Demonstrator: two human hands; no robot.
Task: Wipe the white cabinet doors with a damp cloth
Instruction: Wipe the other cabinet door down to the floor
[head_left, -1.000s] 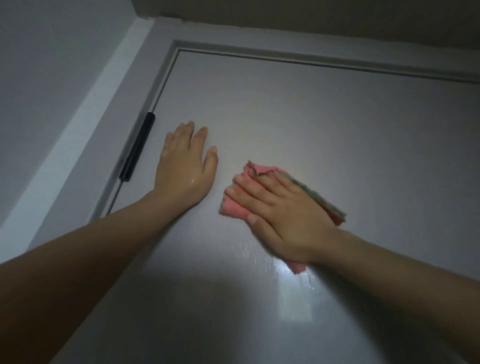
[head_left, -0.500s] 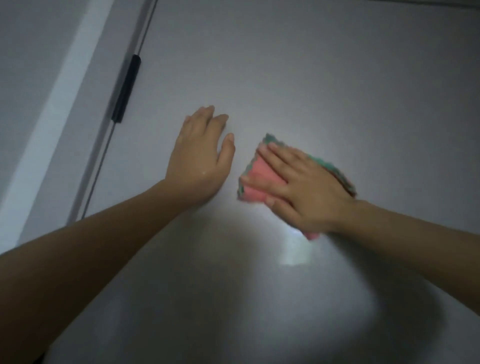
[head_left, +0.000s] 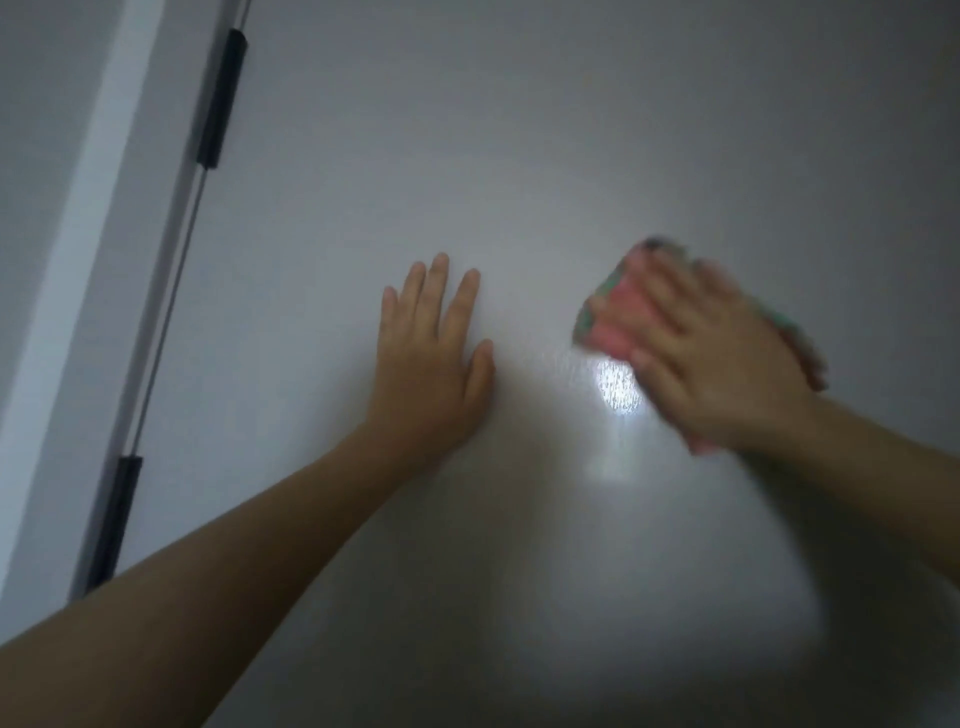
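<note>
The pink cloth (head_left: 615, 332) lies flat against the white cabinet door (head_left: 571, 130), pressed there by the right hand (head_left: 711, 358) with straight fingers. The left hand (head_left: 428, 358) rests beside it, flat and holding nothing. Black hinges (head_left: 221, 98) line the door's left edge.

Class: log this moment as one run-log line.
left hand flat on white cabinet door | right hand presses pink-green cloth on door | wiping

left hand (head_left: 428, 358) flat on white door (head_left: 571, 130), right hand (head_left: 711, 358) pressing pink cloth (head_left: 613, 322)
</note>
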